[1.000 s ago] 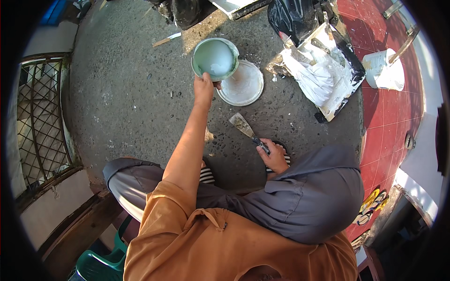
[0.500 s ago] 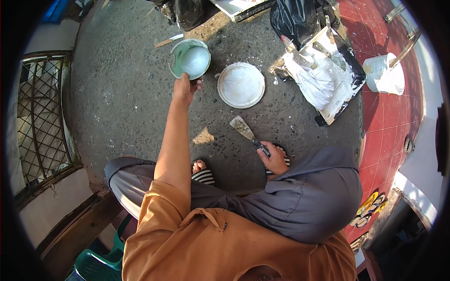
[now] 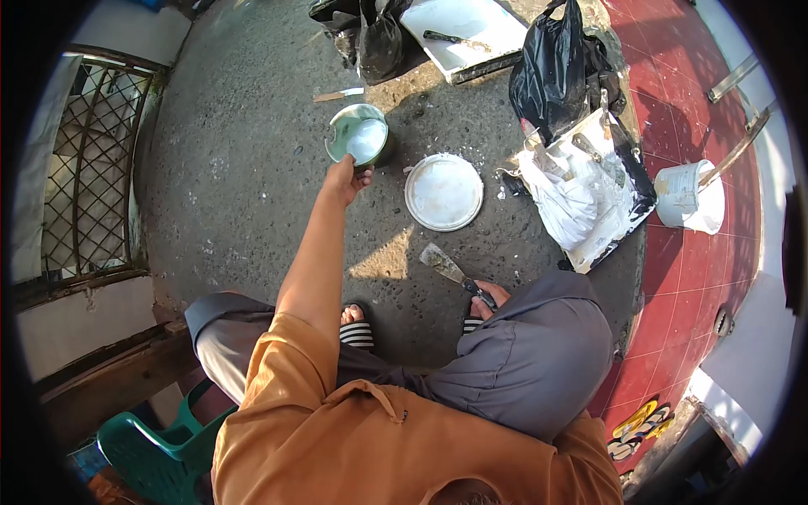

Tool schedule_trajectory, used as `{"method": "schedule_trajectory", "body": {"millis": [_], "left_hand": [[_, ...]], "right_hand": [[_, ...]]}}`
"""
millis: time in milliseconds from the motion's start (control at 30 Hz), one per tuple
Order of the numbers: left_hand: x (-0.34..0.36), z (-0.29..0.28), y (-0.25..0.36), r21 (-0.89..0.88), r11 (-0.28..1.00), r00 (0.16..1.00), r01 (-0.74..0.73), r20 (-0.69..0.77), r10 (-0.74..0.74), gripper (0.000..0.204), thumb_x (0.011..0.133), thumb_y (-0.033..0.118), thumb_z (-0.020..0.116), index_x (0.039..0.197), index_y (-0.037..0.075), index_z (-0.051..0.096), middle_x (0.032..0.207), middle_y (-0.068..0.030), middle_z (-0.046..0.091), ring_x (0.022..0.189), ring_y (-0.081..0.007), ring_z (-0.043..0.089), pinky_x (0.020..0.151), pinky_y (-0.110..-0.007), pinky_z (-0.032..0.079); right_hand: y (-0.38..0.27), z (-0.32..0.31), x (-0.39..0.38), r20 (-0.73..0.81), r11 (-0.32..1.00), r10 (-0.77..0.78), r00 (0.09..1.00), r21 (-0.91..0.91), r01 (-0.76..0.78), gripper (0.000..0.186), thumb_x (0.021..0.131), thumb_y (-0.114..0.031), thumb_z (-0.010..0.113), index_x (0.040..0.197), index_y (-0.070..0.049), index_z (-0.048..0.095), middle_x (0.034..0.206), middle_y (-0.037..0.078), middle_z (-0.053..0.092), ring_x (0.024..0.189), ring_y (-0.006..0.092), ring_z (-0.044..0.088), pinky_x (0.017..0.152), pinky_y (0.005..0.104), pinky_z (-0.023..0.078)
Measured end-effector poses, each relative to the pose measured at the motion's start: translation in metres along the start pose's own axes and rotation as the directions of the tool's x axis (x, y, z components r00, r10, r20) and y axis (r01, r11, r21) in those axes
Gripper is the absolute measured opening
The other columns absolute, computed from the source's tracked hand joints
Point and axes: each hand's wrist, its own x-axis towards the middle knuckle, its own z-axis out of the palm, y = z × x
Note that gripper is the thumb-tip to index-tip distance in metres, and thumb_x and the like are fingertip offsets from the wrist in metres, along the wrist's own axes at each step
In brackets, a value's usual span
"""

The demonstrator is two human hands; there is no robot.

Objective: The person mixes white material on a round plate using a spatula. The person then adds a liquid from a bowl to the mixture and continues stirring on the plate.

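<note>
My left hand grips the near rim of a green tub with a broken edge, thumb over the rim. White liquid or paste lies inside the tub, which tilts a little. In my right hand, partly hidden by my knee, is a putty knife; its stained blade points up and left, away from me. Between the hands and farther out, a round white lid smeared with white lies on the ground. Beyond the tub lies a small scraper with a wooden handle.
To the right, a white-smeared tray bears a white cloth beside a black plastic bag. A white bucket stands on red tiles. Another white tray is at the back. A green plastic chair stands at lower left.
The view has shifted, so the ground things appear lower. Both hands keep their holds. The tub looks more tilted, and my right hand is now more covered by my knee.
</note>
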Motion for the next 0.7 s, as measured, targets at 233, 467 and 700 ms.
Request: {"method": "schedule_trajectory", "body": {"millis": [233, 467, 700], "left_hand": [[0.010, -0.022, 0.080, 0.692, 0.721, 0.718, 0.043, -0.523, 0.460, 0.061, 0.091, 0.058, 0.058, 0.106, -0.001, 0.069, 0.103, -0.0263, 0.071, 0.090, -0.0371, 0.070, 0.084, -0.046, 0.055], [-0.021, 0.116, 0.204, 0.879, 0.262, 0.624, -0.399, 0.050, 0.780, 0.054, 0.088, 0.044, 0.068, 0.123, 0.003, 0.065, 0.112, -0.0163, 0.072, 0.105, -0.0321, 0.069, 0.095, -0.040, 0.052], [0.010, 0.149, 0.257, 0.748, -0.163, 0.295, -0.643, 0.438, 0.849, 0.080, 0.084, 0.029, 0.075, 0.152, 0.006, 0.038, 0.143, -0.0183, 0.056, 0.131, -0.0299, 0.056, 0.108, -0.038, 0.045]], "right_hand": [[-0.032, -0.049, 0.045, 0.232, 0.885, -0.001, 0.973, 0.454, -0.108, 0.038, 0.097, -0.015, 0.065, 0.133, -0.004, 0.058, 0.106, 0.011, 0.068, 0.094, 0.0166, 0.067, 0.081, 0.0287, 0.052], [-0.061, -0.113, 0.083, 0.230, 0.793, 0.010, 0.973, 0.591, -0.148, 0.038, 0.099, -0.014, 0.061, 0.135, -0.003, 0.056, 0.110, 0.010, 0.066, 0.094, 0.0165, 0.066, 0.080, 0.0274, 0.052], [-0.144, -0.155, 0.118, 0.092, 0.888, -0.064, 0.994, 0.459, 0.014, 0.040, 0.102, -0.013, 0.056, 0.139, -0.001, 0.051, 0.090, 0.004, 0.060, 0.066, 0.0062, 0.050, 0.057, 0.0216, 0.040]]}}
